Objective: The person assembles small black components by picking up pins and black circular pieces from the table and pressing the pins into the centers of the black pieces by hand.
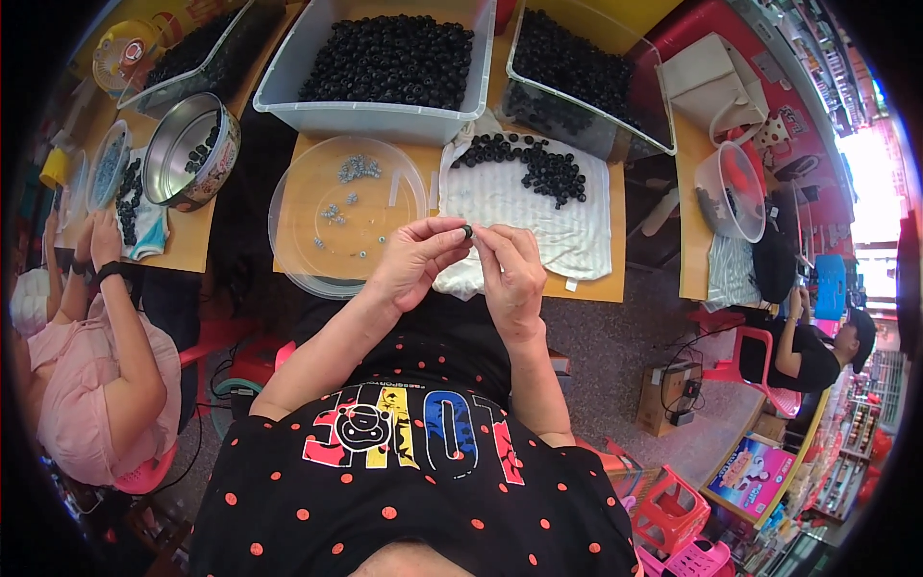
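Between the thumb and forefinger of my left hand (415, 262) is a small round black part (468, 232). My right hand (511, 274) is pinched close against its other side; whatever those fingertips hold is too small to make out. Both hands are raised over the near edge of a white cloth (529, 240). A cluster of similar black parts (558, 181) lies on the cloth's far side. Left of my hands, a clear round plastic lid (279, 216) carries small silvery metal pieces (359, 168), some heaped and some scattered.
Beyond the cloth stand a translucent bin (375, 122) and a clear bin (615, 139), both full of black parts. A round tin (197, 197) is on the left table, where a co-worker in pink (111, 385) sits. Another person (817, 351) sits far right, near a clear tub (707, 188).
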Demonstrator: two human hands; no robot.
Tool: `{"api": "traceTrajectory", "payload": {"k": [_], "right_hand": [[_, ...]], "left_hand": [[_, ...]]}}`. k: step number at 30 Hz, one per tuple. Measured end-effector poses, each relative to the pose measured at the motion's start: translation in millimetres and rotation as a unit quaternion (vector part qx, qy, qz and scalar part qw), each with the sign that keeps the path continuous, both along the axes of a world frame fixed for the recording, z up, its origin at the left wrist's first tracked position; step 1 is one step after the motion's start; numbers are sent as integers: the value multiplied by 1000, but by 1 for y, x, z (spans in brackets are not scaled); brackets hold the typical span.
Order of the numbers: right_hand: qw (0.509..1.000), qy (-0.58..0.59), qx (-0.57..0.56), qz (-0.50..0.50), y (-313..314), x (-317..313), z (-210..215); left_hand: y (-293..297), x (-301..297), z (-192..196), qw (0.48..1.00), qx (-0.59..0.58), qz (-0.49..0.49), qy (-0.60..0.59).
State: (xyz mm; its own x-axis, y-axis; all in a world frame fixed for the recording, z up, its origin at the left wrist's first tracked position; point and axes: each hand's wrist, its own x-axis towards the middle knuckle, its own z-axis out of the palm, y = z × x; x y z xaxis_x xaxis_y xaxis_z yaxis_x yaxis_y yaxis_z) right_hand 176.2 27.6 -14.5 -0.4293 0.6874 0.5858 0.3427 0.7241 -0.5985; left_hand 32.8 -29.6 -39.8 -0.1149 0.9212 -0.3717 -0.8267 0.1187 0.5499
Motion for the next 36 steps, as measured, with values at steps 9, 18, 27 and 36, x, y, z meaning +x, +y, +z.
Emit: {"api": "traceTrajectory", "payload": {"k": [9, 18, 27, 36], "right_hand": [[999, 5, -49, 11, -2, 2, -3], [981, 78, -179, 19, 1, 12, -12], [963, -119, -90, -225, 103, 75, -58], [964, -59, -179, -189, 83, 56, -45]], "left_hand": [[-2, 4, -8, 996, 30, 15, 86], [-2, 6, -12, 1000, -6, 10, 10], [-4, 12, -8, 994, -23, -60, -87], [-2, 5, -5, 996, -20, -58, -71]]}}
